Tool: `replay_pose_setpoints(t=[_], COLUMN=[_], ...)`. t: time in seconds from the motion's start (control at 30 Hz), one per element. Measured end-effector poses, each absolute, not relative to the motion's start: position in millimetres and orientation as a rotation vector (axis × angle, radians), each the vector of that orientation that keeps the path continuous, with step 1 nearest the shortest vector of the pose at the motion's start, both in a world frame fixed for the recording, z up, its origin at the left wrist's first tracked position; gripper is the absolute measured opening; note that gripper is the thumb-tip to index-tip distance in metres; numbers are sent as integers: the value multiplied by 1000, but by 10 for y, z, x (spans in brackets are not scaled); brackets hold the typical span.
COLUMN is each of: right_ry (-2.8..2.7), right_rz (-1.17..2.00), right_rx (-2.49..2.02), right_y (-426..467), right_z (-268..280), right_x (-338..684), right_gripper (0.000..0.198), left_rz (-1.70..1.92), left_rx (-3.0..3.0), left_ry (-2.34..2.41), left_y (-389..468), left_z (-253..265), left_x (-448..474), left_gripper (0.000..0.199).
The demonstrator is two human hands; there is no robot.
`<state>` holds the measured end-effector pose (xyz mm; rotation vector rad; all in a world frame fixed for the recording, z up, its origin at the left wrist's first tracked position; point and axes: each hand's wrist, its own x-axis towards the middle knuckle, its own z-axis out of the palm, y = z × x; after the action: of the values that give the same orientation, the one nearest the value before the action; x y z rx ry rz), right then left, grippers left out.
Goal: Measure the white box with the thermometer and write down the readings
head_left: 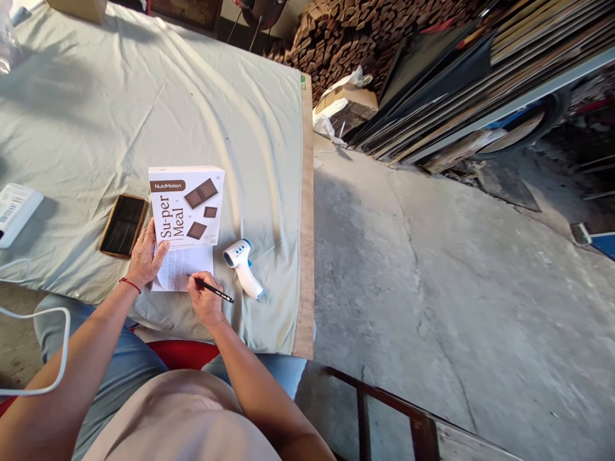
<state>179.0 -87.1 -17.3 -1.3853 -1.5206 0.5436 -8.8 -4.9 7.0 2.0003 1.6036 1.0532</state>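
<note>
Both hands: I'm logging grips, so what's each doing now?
Left hand: touching the box; whether it grips cannot be told.
Right hand: closed, holding the black pen.

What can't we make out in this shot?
Head view:
- Top edge of the paper: hidden by the box.
- Writing on the paper: too small to read.
- Lower left corner of the box: behind the left grip.
- White device: cut off by left edge.
- Carton: cut off by top edge.
</note>
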Motion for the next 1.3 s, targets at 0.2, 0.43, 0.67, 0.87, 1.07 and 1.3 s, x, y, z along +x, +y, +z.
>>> replay_pose_setpoints(t=[0.2,0.43,0.67,0.87,1.07,1.3], right_ry=[-1480,-1482,-1493,-1578,-1970,-1760], right_rz=[593,583,563,436,236,51], right_rx=[-1399,-1442,-1413,-1362,-1374,-1676], right_y=[-885,-877,-881,-906,-835,-763], right_z=[-169,-193,-210,-143,-137,-89], right_x=[1806,1802,1785,1942,2259,2575], right_gripper=[15,17,15,20,43,39], left_rz=[1068,1063,1065,1062,1071,1076], left_rx=[2021,2006,2012,2018,2016,2007], left_ry=[1572,1598,1591,1588,1577,1570], left_y=[-51,-46,-48,-44,-35,-37], left_z=[90,76,81,77,64,58], left_x=[-89,-84,-85,-91,-104,-125], left_gripper=[83,83,85,83,84,80])
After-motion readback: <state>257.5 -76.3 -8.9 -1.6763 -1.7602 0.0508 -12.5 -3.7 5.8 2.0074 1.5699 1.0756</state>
